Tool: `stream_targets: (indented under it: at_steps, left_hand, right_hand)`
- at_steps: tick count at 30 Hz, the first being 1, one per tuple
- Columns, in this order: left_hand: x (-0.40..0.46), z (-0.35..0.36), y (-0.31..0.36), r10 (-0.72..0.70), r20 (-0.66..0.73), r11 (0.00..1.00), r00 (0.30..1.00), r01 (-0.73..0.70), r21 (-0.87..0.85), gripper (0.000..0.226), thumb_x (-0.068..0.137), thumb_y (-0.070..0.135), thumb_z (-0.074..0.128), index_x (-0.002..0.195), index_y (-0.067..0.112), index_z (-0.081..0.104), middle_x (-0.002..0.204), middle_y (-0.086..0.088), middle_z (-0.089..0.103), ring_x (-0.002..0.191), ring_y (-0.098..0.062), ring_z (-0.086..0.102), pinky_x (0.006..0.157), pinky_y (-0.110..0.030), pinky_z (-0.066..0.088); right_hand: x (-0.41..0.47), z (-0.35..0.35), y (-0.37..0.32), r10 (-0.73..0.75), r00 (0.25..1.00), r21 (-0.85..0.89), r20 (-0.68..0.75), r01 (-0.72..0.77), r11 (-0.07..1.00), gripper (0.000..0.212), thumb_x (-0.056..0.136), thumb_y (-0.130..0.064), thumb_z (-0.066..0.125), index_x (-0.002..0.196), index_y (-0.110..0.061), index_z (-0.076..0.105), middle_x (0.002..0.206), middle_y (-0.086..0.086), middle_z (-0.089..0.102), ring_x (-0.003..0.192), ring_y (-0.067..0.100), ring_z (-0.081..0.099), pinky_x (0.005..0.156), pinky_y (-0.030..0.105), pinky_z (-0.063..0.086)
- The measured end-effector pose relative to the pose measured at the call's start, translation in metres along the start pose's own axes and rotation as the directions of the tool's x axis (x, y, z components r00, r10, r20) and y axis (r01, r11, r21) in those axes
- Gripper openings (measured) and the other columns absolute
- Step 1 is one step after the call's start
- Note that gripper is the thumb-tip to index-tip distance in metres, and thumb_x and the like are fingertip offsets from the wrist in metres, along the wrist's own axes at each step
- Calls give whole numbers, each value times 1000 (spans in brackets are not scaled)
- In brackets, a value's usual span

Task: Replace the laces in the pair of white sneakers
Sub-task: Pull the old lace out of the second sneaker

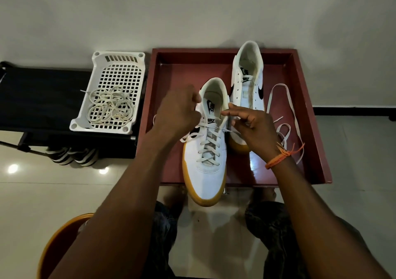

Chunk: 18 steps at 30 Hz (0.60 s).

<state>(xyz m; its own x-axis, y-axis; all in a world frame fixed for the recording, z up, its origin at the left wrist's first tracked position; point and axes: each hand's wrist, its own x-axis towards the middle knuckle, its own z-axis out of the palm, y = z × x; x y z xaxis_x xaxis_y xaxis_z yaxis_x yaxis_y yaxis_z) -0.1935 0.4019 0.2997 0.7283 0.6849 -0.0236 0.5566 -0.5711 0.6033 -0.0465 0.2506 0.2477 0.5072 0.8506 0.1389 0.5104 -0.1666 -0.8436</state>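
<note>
A white sneaker with a gum sole sits at the front of the red tray, its toe hanging over the tray's front edge, and a white lace is threaded up its eyelets. My left hand is curled at the shoe's left collar, gripping the lace end there. My right hand pinches the other lace end at the right collar. The second white sneaker stands behind, without a lace. A loose white lace lies in the tray to its right.
A white plastic basket holding a tangle of off-white laces rests on a black stand to the left. Tiled floor surrounds the tray. An orange stool edge shows at the lower left, my knees below.
</note>
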Motion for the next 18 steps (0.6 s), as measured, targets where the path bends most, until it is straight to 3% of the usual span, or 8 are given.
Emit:
stream_targets:
  at_steps: [3, 5, 8, 11, 15, 18]
  left_hand:
    - [0, 10, 18, 106, 262, 985, 959, -65, -162, 32, 80, -6, 64, 103, 15, 56, 85, 1, 69, 52, -5, 64, 46, -21, 49]
    - [-2, 20, 18, 122, 296, 987, 947, -83, -141, 33, 81, -8, 60, 104, 15, 52, 77, 0, 69, 47, -6, 63, 43, -18, 46]
    - [0, 17, 19, 68, 262, 979, 963, -14, -203, 31, 78, -4, 66, 97, 16, 53, 72, -5, 70, 50, -9, 63, 50, -28, 52]
    - [6, -3, 17, -60, 168, 967, 984, 99, -237, 28, 69, 5, 79, 83, 19, 60, 71, -4, 69, 52, -8, 61, 53, -28, 52]
    - [8, -22, -3, -156, 14, 982, 988, 157, -108, 7, 70, 12, 74, 71, 9, 67, 61, 1, 65, 51, -6, 59, 54, -24, 50]
    - [9, -18, -11, -132, -26, 990, 991, 133, 49, 14, 73, 19, 71, 72, 5, 68, 68, -4, 66, 64, -16, 61, 64, -32, 50]
  right_hand:
    - [0, 1, 2, 28, 1000, 21, 4, -28, 999, 49, 81, 16, 56, 112, -18, 73, 129, 3, 64, 118, 6, 59, 85, 10, 49]
    - [1, 1, 3, 37, 999, 18, 5, -37, 999, 54, 77, 16, 56, 112, -22, 73, 129, 2, 64, 120, 5, 58, 88, 14, 51]
    - [1, 1, 4, 54, 999, 23, 5, -54, 998, 55, 78, 15, 55, 111, -25, 73, 130, -1, 63, 119, 4, 59, 83, 14, 52]
    - [0, 1, 3, 61, 998, 34, 12, -62, 998, 52, 79, 15, 56, 111, -22, 73, 131, -2, 62, 121, 6, 58, 85, 14, 52]
    - [-1, 2, 2, 86, 996, 62, 30, -87, 994, 49, 82, 12, 58, 112, -23, 72, 135, -1, 60, 123, 6, 57, 89, 24, 54]
    - [-2, 2, -1, 82, 996, 75, 28, -84, 994, 46, 83, 10, 59, 110, -25, 73, 133, 0, 61, 116, 6, 61, 77, 12, 51]
